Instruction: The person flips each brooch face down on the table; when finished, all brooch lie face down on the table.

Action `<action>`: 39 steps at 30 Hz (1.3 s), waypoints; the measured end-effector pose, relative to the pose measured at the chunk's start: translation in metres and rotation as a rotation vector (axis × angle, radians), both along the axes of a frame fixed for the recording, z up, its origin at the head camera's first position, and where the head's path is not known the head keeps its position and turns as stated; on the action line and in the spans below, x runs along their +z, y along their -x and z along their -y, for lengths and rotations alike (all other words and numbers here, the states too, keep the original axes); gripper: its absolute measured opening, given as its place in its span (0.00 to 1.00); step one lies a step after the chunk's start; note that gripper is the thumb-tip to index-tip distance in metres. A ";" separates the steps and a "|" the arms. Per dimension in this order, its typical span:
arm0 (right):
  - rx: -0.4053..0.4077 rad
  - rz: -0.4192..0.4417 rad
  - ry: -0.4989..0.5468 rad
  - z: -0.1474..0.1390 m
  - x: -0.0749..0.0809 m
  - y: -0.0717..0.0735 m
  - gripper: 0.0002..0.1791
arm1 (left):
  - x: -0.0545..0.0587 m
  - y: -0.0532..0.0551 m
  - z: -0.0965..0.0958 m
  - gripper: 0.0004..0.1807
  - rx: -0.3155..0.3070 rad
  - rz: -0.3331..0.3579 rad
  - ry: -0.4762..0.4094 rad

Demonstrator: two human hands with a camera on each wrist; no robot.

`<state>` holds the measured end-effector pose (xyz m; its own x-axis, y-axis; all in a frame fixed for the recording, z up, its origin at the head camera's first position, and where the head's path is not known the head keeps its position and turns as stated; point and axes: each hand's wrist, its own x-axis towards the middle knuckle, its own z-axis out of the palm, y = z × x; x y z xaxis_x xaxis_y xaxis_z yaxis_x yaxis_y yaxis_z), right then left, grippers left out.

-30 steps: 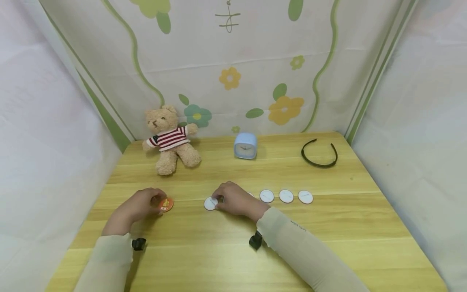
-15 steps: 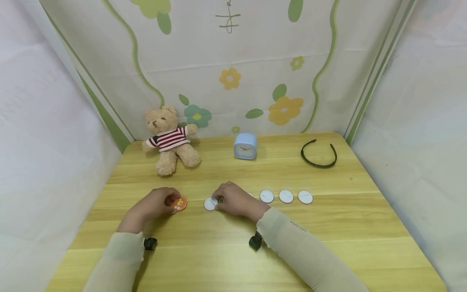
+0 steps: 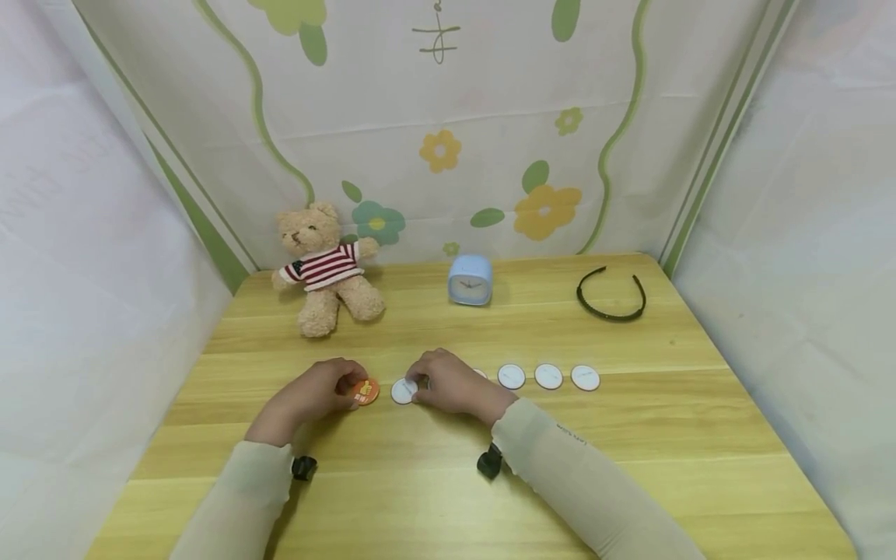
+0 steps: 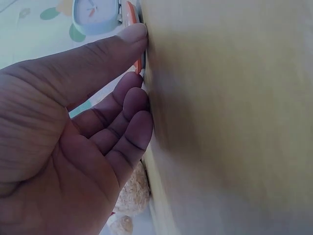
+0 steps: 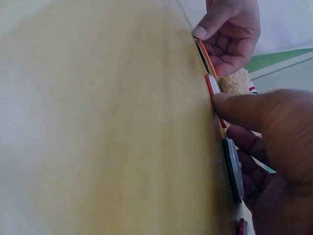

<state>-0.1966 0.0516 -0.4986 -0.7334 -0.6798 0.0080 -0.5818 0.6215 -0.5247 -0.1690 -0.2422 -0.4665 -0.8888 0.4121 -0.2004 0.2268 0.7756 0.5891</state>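
Observation:
My left hand pinches an orange round badge with a thumbs-up print, thumb on the near edge and fingers on the far edge. In the left wrist view the badge is seen edge-on, low against the tabletop. Just right of it lies a white-backed round badge, held at its edges by thumb and fingers of my right hand. A small gap separates the two badges in the head view. Another white badge is mostly hidden behind the right hand.
Further right, white-backed badges lie in a row on the wooden table. Along the back are a teddy bear in a striped shirt, a blue clock and a black headband. Fabric walls enclose the table.
My left hand has slid the orange badge rightward across the table, closer to the white badge in my right hand. The right hand has stayed in place.

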 end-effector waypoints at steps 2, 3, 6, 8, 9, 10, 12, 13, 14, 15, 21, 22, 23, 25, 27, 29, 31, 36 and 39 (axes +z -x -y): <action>-0.010 0.029 0.021 0.000 0.001 0.001 0.25 | 0.000 0.000 -0.001 0.17 0.004 0.003 0.008; -0.013 0.038 0.030 0.001 0.001 0.001 0.27 | 0.000 0.000 -0.001 0.17 0.007 0.005 0.010; -0.010 0.046 0.044 0.005 0.002 0.002 0.31 | 0.000 0.000 -0.001 0.17 0.010 0.005 0.016; 0.010 0.024 0.029 0.009 0.003 0.002 0.31 | 0.000 0.000 -0.001 0.17 0.009 0.007 0.017; 0.018 0.012 0.018 0.012 0.002 0.002 0.31 | 0.000 0.000 -0.001 0.17 0.007 0.007 0.017; 0.026 0.002 0.006 0.015 0.002 0.001 0.30 | 0.000 0.000 -0.001 0.18 0.011 0.010 0.018; 0.041 -0.023 -0.018 0.023 0.001 0.000 0.29 | -0.001 -0.001 -0.001 0.18 0.016 0.016 0.019; 0.048 -0.036 -0.029 0.026 0.001 0.000 0.28 | -0.001 -0.001 -0.001 0.18 0.018 0.018 0.020; 0.051 -0.048 -0.037 0.030 0.000 -0.001 0.28 | -0.001 -0.001 -0.001 0.18 0.020 0.019 0.021; 0.055 -0.060 -0.045 0.034 -0.001 -0.001 0.28 | -0.002 0.000 -0.001 0.18 0.015 0.014 0.023; 0.083 -0.124 -0.064 0.055 -0.003 -0.006 0.23 | -0.004 0.000 0.001 0.19 0.011 0.001 0.024; 0.087 -0.129 -0.065 0.057 -0.003 -0.007 0.22 | -0.004 0.000 0.001 0.19 0.018 0.003 0.023; 0.091 -0.137 -0.069 0.059 -0.004 -0.008 0.22 | -0.004 0.000 0.001 0.19 0.007 -0.005 0.024; 0.094 -0.156 -0.075 0.063 -0.004 -0.010 0.21 | -0.005 0.000 0.002 0.18 0.004 -0.008 0.024; 0.092 -0.179 -0.083 0.065 -0.004 -0.012 0.20 | -0.005 -0.001 0.002 0.18 0.002 -0.009 0.026; 0.090 -0.209 -0.093 0.068 -0.005 -0.013 0.18 | -0.004 -0.001 0.003 0.17 -0.003 -0.012 0.028; 0.088 -0.243 -0.103 0.069 -0.006 -0.012 0.15 | -0.003 -0.001 0.003 0.17 0.001 -0.012 0.028; 0.081 -0.303 -0.141 0.071 -0.003 -0.011 0.06 | -0.002 0.001 0.003 0.16 -0.007 -0.018 0.013; 0.081 -0.314 -0.142 0.069 -0.001 -0.011 0.08 | -0.002 0.002 0.006 0.15 -0.012 -0.019 0.005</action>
